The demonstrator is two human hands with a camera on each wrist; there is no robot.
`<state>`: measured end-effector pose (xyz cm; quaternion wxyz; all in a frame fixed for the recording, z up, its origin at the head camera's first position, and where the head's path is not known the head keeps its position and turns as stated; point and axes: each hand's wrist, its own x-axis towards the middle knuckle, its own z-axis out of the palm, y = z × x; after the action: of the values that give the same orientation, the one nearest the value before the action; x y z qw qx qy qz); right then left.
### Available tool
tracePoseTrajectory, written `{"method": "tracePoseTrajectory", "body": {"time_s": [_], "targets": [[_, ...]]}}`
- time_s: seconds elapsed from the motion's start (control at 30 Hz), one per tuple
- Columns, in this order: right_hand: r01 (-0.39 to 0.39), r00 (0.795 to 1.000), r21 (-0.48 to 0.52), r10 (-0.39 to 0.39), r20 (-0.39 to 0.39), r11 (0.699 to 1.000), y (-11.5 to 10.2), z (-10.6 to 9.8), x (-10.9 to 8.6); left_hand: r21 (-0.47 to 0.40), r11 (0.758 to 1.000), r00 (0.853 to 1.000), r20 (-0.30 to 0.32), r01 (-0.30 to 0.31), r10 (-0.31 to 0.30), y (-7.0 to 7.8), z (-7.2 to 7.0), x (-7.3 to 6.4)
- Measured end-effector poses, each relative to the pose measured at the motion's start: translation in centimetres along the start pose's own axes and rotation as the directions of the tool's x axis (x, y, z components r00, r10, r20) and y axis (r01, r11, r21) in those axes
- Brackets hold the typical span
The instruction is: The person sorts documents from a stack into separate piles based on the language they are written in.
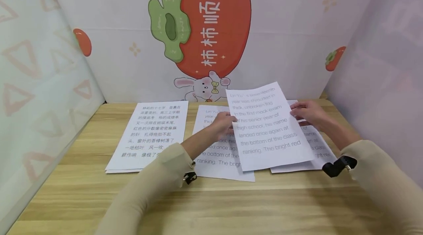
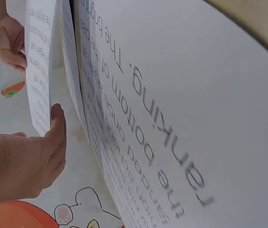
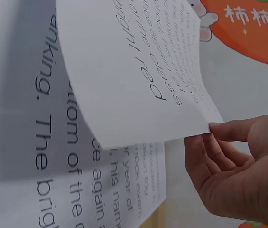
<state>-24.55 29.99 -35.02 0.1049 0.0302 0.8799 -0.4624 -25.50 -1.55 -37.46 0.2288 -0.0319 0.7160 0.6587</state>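
Note:
Both hands hold up one printed sheet of paper (image 1: 264, 128) with English text, tilted above the table. At its left edge, my left hand (image 1: 223, 125) pinches it, the edge passing between thumb and fingers (image 2: 58, 114). The right edge is pinched by my right hand (image 1: 308, 115), thumb on one face and fingers behind, as the right wrist view shows. Below the raised sheet lie a middle paper sheet (image 1: 211, 170) with the same English text and a right-hand stack (image 1: 317, 150), each partly covered by it. The raised sheet bends slightly in the right wrist view.
A stack of sheets with Chinese text (image 1: 148, 136) lies on the left of the wooden table (image 1: 231, 205), its lower right corner behind the left sleeve. A printed cloth (image 1: 281, 44) with a persimmon and a rabbit hangs at the back; light walls flank both sides.

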Motion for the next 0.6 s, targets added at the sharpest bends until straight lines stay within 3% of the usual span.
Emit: {"method": "tracePoseTrajectory", "body": {"time_s": [0.17,0.33,0.6], "targets": [[-0.028,0.999,-0.066,0.026,-0.025,0.997,1.8,-1.7,0.2,-0.065,0.998,1.0,0.019,-0.004,0.006,-0.1,3.0,0.5],[-0.044,0.997,-0.085,0.038,-0.071,0.995,3.6,-3.3,0.6,-0.128,0.992,0.997,0.077,-0.004,0.014,-0.1,5.4,0.9],[-0.128,0.988,-0.162,0.113,-0.103,0.978,5.7,-4.7,0.7,-0.072,0.997,0.99,0.142,0.034,-0.023,-1.0,7.1,1.3]]}}
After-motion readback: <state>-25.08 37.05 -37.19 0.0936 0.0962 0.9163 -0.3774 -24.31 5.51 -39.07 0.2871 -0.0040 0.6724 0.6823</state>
